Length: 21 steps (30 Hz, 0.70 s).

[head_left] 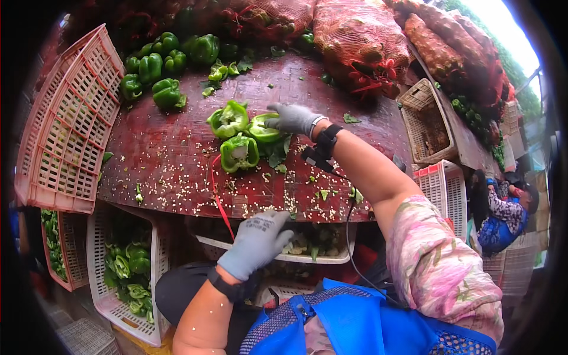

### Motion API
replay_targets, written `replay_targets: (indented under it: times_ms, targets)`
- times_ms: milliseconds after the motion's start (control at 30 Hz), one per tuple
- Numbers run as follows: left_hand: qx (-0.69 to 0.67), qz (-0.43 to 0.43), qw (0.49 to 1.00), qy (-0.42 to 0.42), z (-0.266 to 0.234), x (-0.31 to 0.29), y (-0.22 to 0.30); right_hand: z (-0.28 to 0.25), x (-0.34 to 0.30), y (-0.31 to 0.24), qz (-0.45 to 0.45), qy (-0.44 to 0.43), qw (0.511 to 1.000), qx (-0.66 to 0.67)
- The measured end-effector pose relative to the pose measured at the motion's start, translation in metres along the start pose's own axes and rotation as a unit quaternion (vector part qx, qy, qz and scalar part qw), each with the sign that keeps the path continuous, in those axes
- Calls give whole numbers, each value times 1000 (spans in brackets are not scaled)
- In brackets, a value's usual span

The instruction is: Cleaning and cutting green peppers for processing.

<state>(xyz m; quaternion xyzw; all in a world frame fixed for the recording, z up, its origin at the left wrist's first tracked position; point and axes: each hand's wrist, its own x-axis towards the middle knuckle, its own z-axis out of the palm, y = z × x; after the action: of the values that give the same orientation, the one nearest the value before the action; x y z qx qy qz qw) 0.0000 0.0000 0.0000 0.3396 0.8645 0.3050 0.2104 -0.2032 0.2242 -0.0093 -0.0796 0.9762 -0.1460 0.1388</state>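
My right hand (294,120), in a grey glove, reaches over a cut green bell pepper (264,131) on the dark red tabletop (171,139). Its thumb and fingers are apart, close to or touching the pepper's upper rim. Two more opened bell peppers lie beside it: one pepper (228,120) at the upper left, another pepper (239,153) below with its pale core showing. My left hand (255,244), also gloved, hovers at the table's near edge. Its thumb stands away from the fingers, and nothing shows in it. A red cord (218,195) runs down from the peppers and passes behind that hand.
Pale seeds and green scraps litter the tabletop. Whole green bell peppers (151,68) pile at the far left beside a tilted pink crate (68,124). Red mesh sacks (361,44) line the back. A white crate (155,278) holds peppers below. At right, a person (503,216) sits.
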Motion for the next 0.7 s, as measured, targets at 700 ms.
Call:
replay_targets:
  times_ms: [700]
  targets:
    - [139,147,912,357,-28,8,12,21,-171,-82,16,-12,678,735]
